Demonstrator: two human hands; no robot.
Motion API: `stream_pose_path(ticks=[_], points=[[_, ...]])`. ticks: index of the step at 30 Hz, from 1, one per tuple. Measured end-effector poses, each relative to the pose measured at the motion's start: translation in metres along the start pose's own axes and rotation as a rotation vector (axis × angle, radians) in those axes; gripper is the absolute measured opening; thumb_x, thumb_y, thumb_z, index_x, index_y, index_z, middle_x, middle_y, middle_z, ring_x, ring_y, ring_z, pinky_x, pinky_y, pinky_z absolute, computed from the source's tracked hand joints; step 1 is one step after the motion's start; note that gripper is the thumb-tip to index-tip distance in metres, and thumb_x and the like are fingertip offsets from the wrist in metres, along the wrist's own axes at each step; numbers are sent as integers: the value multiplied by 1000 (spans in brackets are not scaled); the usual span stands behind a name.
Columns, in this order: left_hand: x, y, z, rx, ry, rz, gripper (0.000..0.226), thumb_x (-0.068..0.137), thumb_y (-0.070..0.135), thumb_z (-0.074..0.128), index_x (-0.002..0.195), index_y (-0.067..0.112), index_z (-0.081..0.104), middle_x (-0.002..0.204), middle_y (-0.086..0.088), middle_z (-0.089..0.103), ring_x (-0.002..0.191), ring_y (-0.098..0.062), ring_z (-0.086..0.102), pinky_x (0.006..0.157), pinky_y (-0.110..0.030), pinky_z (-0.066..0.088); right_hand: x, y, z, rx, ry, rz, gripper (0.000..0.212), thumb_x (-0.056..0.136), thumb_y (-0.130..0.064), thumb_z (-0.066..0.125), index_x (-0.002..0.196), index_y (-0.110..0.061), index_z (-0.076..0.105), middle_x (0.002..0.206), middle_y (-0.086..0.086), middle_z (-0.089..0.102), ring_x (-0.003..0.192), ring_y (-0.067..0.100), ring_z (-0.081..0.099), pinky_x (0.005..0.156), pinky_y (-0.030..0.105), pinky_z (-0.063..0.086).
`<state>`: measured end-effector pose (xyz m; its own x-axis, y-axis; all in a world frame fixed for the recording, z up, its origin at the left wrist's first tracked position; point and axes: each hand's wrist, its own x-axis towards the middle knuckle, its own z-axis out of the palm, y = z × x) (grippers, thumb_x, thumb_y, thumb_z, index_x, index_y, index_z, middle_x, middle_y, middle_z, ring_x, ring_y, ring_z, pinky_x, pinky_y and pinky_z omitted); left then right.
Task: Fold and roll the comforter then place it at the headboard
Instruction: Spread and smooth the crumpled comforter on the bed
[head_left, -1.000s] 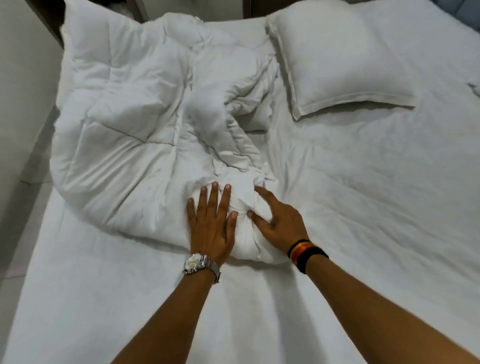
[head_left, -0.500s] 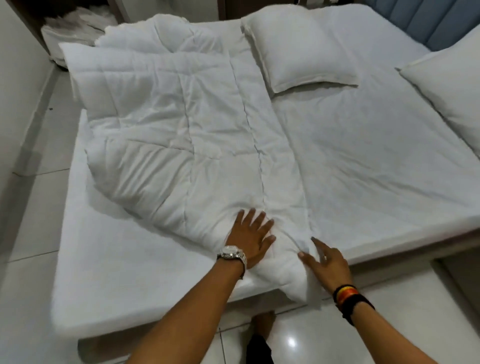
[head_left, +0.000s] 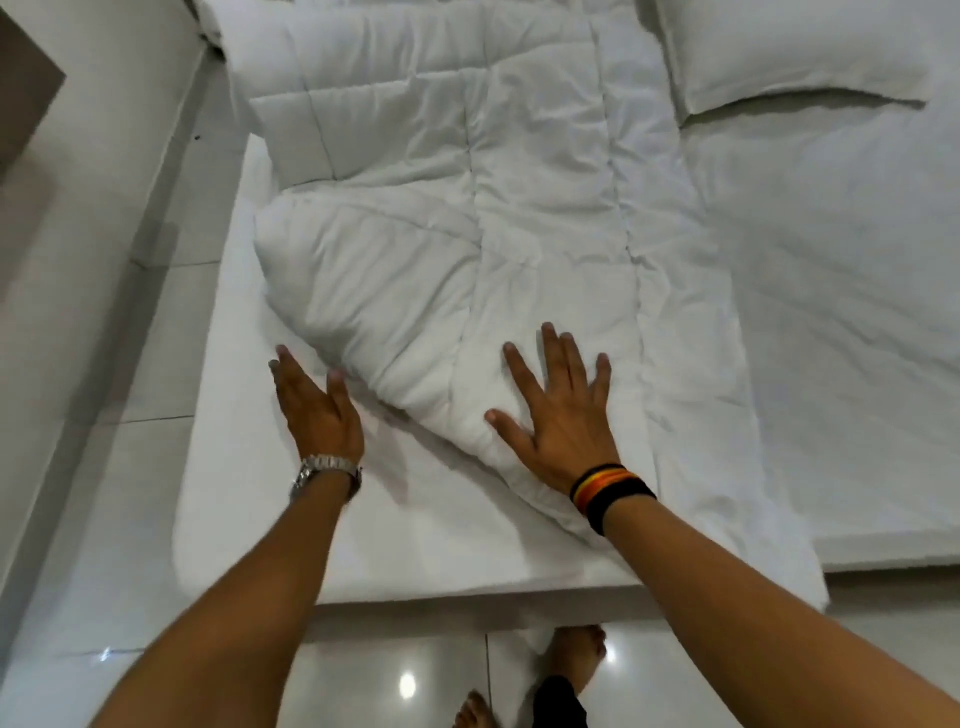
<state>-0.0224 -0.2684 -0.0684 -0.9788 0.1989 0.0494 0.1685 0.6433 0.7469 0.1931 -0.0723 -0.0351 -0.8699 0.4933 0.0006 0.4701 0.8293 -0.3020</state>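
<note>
A white quilted comforter (head_left: 441, 218) lies spread along the left half of the bed, its near corner puffed up and folded at an angle. My right hand (head_left: 563, 415), with a striped wristband, presses flat on that near corner with fingers spread. My left hand (head_left: 317, 410), wearing a metal watch, is held flat with straight fingers at the comforter's left edge, over the bare sheet. The headboard is out of view.
A white pillow (head_left: 789, 47) lies at the far right of the bed. The mattress edge (head_left: 467, 587) runs just in front of me, with glossy floor tiles (head_left: 104, 364) to the left and below. My bare feet (head_left: 576, 654) stand at the foot of the bed.
The comforter went from a crumpled heap to spread out flat. My left hand moved off the corner to its left edge, and my right hand came onto the corner.
</note>
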Motion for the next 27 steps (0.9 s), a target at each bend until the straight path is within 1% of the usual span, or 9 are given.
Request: stream_pose_path(ticks=[2, 5, 8, 11, 15, 17, 21, 24, 27], points=[[43, -4, 2, -103, -4, -51, 84, 105, 49, 45, 167, 17, -3, 175, -9, 6, 161, -25, 11, 129, -36, 6, 26, -7, 13, -6, -38, -4, 84, 97, -80, 28, 168, -39, 12, 177, 13, -5, 162, 38, -3, 122, 73, -2], [88, 4, 11, -244, -88, -95, 121, 87, 64, 69, 163, 30, -17, 174, -1, 13, 155, -18, 28, 126, -41, 28, 41, -7, 34, -16, -40, 6, 86, 94, -86, 23, 167, -43, 7, 177, 11, -3, 162, 37, -1, 121, 74, 4], [107, 5, 21, -340, -125, -61, 139, 71, 62, 86, 162, 39, -18, 167, 2, 30, 143, -12, 46, 114, -25, 42, 42, 0, 52, -24, 11, -1, 86, 95, -86, 24, 167, -43, 8, 177, 12, 6, 162, 37, 8, 120, 74, 12], [104, 15, 18, -390, -105, -39, 129, 71, 53, 90, 165, 36, 3, 148, 8, 46, 126, -9, 57, 96, -11, 48, 44, 3, 53, -22, 11, 10, 85, 95, -86, 23, 167, -45, 8, 177, 10, 8, 161, 36, 11, 121, 72, 13], [78, 44, -19, -402, -79, -6, 94, 81, 39, 87, 156, 22, 32, 138, 4, 58, 126, -17, 60, 104, -27, 52, 38, -11, 29, 70, -35, 93, 86, 90, -89, 20, 165, -49, 4, 178, 5, -1, 163, 30, 2, 124, 68, 4], [62, 52, -68, -302, -101, 10, 86, 81, 45, 85, 151, 25, 39, 140, -1, 60, 127, -21, 60, 105, -33, 50, 36, -29, 7, 140, 36, 103, 83, 92, -88, 19, 165, -51, 4, 178, 3, -1, 163, 28, 0, 125, 67, -1], [34, 25, -166, 261, -308, 3, 103, 67, 79, 62, 153, 31, 33, 140, -4, 63, 120, -33, 64, 84, -28, 40, 38, -80, -15, 202, 193, 7, 78, 96, -85, 28, 164, -53, 9, 178, -2, 6, 163, 24, 7, 126, 64, 1], [15, -10, -183, 364, -393, -75, 110, 75, 87, 56, 161, 31, 17, 149, -2, 57, 129, -35, 59, 91, -34, 44, 34, -119, 1, 134, -77, 49, 84, 91, -91, 14, 165, -52, 8, 178, -3, 2, 163, 23, 2, 126, 65, 0], [-7, -57, -181, -126, -360, -256, 104, 81, 78, 65, 163, 36, 18, 155, 3, 50, 141, -25, 51, 102, -29, 42, 13, -138, 41, -10, -316, 145, 94, 83, -92, 0, 166, -48, 3, 178, 0, -3, 163, 24, -7, 124, 66, -6]])
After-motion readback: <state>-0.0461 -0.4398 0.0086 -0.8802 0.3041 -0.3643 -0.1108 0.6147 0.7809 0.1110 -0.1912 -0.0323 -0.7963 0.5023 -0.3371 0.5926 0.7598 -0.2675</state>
